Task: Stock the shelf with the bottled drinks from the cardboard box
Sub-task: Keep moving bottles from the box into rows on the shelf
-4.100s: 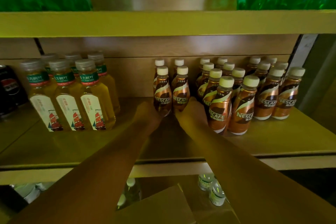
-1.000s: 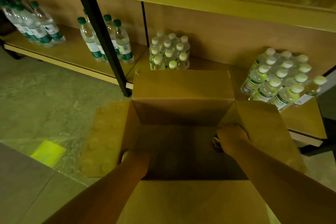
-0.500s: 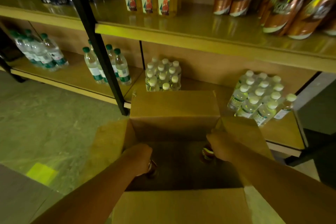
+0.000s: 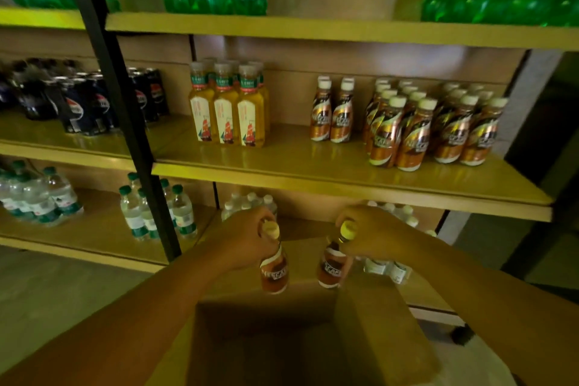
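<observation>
Head view: left hand [image 4: 247,240], right hand [image 4: 372,236] each grip coffee bottle neck; box [image 4: 376,332] interior dark.

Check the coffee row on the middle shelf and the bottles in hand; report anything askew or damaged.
Nothing stands out. The coffee bottles on the middle shelf stand upright in rows. The left hand and right hand each hold a bottle near its cap, hanging upright above the cardboard box.
</observation>
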The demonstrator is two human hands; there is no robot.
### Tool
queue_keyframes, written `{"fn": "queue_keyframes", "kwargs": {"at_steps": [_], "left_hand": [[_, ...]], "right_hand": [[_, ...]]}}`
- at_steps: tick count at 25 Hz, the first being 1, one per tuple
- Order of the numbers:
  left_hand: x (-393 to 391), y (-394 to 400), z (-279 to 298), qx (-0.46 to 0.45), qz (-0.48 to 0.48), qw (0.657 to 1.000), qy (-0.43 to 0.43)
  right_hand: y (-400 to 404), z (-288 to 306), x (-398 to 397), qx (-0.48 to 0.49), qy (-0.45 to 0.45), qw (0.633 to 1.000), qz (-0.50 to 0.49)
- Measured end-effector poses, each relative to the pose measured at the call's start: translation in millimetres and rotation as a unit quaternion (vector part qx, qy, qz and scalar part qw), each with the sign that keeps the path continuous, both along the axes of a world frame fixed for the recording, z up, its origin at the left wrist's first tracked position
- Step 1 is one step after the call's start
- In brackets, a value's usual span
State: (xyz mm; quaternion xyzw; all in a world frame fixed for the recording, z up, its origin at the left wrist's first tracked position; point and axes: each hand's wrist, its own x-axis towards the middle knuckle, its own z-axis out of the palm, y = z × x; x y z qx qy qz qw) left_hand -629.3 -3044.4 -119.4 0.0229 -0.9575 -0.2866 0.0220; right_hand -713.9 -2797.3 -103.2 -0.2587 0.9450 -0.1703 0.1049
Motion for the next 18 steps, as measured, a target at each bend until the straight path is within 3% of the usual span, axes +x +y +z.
{"fn": "queue_keyframes", "kwargs": {"at_steps": [6,11,18], "left_hand": [[-62,14,75,0.138,-0.017,0.982,0.126],[-112,30,124,0.141,0.014,0.972,0.19],[-185,27,132,0.132,0.031,0.965,0.223]], "right_hand": [[3,83,-20,-0.194,0.031,0.979,-0.047],[-3,134,-64,-0.325,0.076,0.94,-0.074],[-23,144,-113,-0.326,0.12,0.932,-0.106]]}}
